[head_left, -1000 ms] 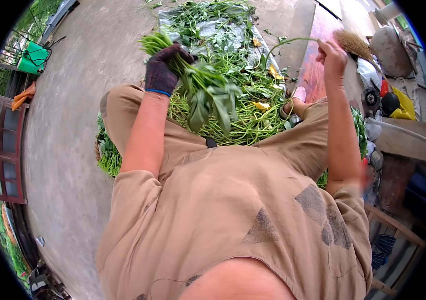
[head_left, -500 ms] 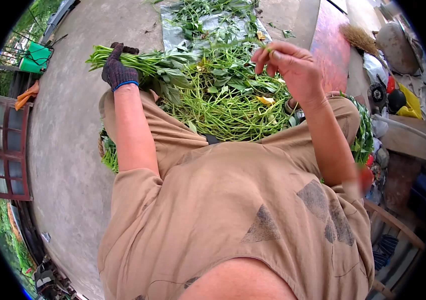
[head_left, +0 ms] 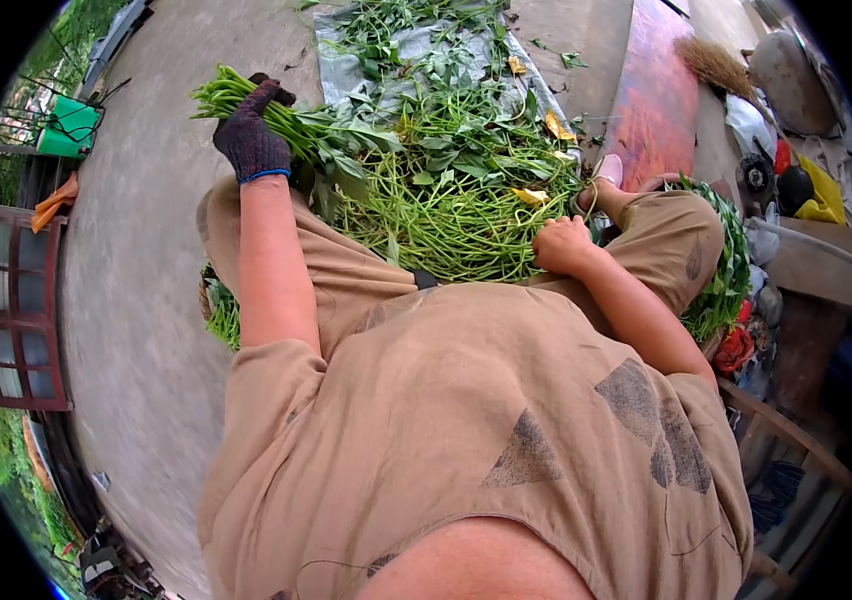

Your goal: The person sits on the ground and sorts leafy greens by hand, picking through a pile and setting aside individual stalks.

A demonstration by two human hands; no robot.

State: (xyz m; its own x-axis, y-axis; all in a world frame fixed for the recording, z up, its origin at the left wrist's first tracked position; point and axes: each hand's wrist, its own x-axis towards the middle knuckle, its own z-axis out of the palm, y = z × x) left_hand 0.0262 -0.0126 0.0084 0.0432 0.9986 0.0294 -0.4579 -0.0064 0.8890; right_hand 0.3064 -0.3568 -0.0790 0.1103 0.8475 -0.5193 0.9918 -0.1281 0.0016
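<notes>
My left hand [head_left: 253,135], in a dark knitted glove with a blue cuff, is closed around a bunch of leafy green stems [head_left: 226,97]. The cut ends point left and the leaves hang to the right. My bare right hand [head_left: 563,243] is low at the right edge of a heap of green stems [head_left: 436,225], between my legs. Its fingers are curled down against the heap, and what they hold, if anything, is hidden. Several yellow leaves [head_left: 531,197] lie among the stems.
A grey plastic sheet [head_left: 341,65] with scattered leafy stems runs away ahead. More greens [head_left: 721,285] stand beside my right knee. To the right are a reddish board [head_left: 654,95], a straw broom [head_left: 714,66] and a yellow bag [head_left: 822,195]. A framed window panel [head_left: 24,305] is at the left.
My right hand has dropped from above the heap, where it pinched a thin green piece, down to the heap's near right edge. My left hand has shifted slightly right with its bunch.
</notes>
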